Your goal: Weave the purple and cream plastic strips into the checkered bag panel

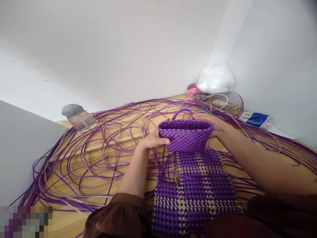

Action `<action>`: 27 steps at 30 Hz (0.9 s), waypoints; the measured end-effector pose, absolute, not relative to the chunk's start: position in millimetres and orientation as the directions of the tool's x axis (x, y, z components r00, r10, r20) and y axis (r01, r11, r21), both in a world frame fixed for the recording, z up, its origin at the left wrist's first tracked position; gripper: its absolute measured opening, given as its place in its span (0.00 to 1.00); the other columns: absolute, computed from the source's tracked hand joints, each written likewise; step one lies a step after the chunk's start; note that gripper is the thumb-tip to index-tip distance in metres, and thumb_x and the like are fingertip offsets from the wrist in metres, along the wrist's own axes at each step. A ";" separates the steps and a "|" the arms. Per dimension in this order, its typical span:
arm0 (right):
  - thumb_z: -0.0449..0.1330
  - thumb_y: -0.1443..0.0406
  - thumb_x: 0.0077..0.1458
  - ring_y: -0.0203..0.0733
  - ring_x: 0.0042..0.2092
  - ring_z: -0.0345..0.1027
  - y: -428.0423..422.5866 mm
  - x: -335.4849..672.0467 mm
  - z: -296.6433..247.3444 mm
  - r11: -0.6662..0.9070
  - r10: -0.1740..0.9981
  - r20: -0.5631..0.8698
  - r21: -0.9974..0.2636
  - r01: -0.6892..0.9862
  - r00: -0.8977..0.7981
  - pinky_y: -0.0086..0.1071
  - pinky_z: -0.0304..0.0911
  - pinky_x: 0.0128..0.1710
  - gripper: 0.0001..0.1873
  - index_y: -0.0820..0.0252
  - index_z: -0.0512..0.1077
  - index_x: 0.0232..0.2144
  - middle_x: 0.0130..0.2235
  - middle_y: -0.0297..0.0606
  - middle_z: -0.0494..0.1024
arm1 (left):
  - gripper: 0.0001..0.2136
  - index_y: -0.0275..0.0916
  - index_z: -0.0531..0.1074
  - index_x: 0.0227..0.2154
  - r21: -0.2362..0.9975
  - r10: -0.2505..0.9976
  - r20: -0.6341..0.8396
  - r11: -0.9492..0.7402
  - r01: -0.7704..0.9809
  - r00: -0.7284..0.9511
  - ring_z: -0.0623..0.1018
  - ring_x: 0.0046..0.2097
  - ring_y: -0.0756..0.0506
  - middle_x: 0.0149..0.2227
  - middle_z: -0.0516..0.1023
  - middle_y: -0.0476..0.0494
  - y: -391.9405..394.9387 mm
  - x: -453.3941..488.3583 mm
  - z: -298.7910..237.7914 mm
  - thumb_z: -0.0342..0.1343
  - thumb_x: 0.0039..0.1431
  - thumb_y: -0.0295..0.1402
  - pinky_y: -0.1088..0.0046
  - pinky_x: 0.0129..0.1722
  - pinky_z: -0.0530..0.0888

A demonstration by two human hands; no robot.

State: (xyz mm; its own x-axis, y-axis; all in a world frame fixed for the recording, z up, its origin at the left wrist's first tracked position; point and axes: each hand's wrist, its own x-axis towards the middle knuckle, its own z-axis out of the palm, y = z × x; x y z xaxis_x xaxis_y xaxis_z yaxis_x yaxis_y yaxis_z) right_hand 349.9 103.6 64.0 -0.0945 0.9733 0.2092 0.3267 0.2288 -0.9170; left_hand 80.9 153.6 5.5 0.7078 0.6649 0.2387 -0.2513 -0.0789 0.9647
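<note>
A small purple woven basket (pixel 188 140) with a thin arched handle is held up between both of my hands, its opening facing up and toward me. My left hand (pixel 156 138) grips its left side, with the thumb lying on the front. On the right, my right hand (pixel 206 122) holds the rim near the handle's base; some of its fingers are hidden behind the basket. Below and behind the basket lies a flat woven panel (pixel 195 188) in purple with beige crossing bands. Long loose strands run out from its sides.
Purple and beige strands (pixel 86 165) spread in loops over the wooden surface (pixel 66 223). A clear bottle with a grey lid (pixel 79 117) stands at the left. At the back right are a white plastic bag (pixel 216 77), a pink item (pixel 193 91) and a blue-and-white packet (pixel 256 119). Walls rise behind.
</note>
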 end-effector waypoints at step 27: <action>0.66 0.51 0.54 0.52 0.57 0.70 117.0 353.8 100.4 0.286 0.957 0.281 -0.883 0.371 -0.068 0.50 0.63 0.61 0.31 0.51 0.70 0.58 0.54 0.43 0.77 | 0.22 0.34 0.80 0.39 0.887 0.903 0.124 0.086 -0.454 0.412 0.80 0.38 0.44 0.39 0.83 0.42 147.7 102.2 3.1 0.75 0.38 0.34 0.62 0.49 0.75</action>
State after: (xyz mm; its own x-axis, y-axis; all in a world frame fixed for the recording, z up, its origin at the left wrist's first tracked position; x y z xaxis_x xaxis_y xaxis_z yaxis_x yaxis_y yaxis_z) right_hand 353.8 117.0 100.4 -0.0680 0.9572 0.2813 0.3712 0.2859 -0.8834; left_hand 102.2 147.7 3.1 0.4119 0.9028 0.1236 -0.4545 0.0860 0.8866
